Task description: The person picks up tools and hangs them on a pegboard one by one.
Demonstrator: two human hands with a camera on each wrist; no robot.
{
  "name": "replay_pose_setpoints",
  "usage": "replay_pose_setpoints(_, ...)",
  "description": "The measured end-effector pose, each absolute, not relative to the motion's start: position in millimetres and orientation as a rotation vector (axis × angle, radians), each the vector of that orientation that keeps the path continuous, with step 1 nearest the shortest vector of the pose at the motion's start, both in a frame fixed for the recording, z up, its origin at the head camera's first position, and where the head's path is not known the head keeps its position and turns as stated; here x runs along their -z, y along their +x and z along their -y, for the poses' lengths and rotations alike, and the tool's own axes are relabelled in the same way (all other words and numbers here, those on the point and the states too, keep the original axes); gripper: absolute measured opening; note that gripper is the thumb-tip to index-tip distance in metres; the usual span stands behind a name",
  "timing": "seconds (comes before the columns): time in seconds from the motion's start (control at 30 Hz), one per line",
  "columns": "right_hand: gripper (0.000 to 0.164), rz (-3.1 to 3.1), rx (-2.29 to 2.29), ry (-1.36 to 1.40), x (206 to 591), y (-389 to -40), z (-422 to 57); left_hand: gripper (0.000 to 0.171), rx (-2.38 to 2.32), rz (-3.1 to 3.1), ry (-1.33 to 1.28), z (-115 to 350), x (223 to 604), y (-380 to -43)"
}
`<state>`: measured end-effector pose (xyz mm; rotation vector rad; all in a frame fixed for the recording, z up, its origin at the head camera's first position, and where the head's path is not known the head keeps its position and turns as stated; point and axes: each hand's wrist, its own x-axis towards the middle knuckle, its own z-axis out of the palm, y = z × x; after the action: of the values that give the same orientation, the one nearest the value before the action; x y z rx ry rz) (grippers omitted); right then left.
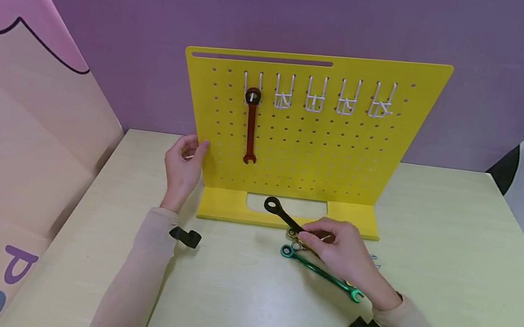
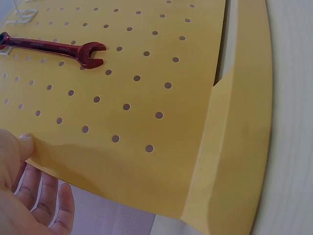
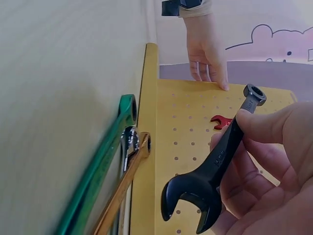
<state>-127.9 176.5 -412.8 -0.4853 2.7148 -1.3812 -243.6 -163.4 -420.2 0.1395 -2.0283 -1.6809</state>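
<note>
My right hand (image 1: 343,251) pinches a black ratcheting combination wrench (image 3: 222,154) between thumb and fingers, its ring end pointing up and left in the head view. Below it on the table lie a green wrench (image 1: 322,273), a gold wrench (image 3: 122,188) and a silver one (image 3: 129,142), partly hidden by the hand. My left hand (image 1: 184,168) holds the left edge of a yellow pegboard (image 1: 314,160), thumb on the front face and fingers behind. A red wrench (image 1: 251,127) hangs by its ring end from the leftmost white hook.
Several white wire hooks (image 1: 315,95) run in a row along the pegboard's upper part. The board stands on a yellow base (image 1: 221,206) with a cutout, on a pale wooden table (image 1: 230,296). A purple wall (image 1: 286,7) rises behind it.
</note>
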Motion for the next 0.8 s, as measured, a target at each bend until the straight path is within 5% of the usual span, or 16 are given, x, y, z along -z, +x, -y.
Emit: replay_pose_setpoints(0.8,0.016,-2.668,1.486,-0.437,396,-139,-162,0.03,1.669,2.025,0.117,164,420,-242)
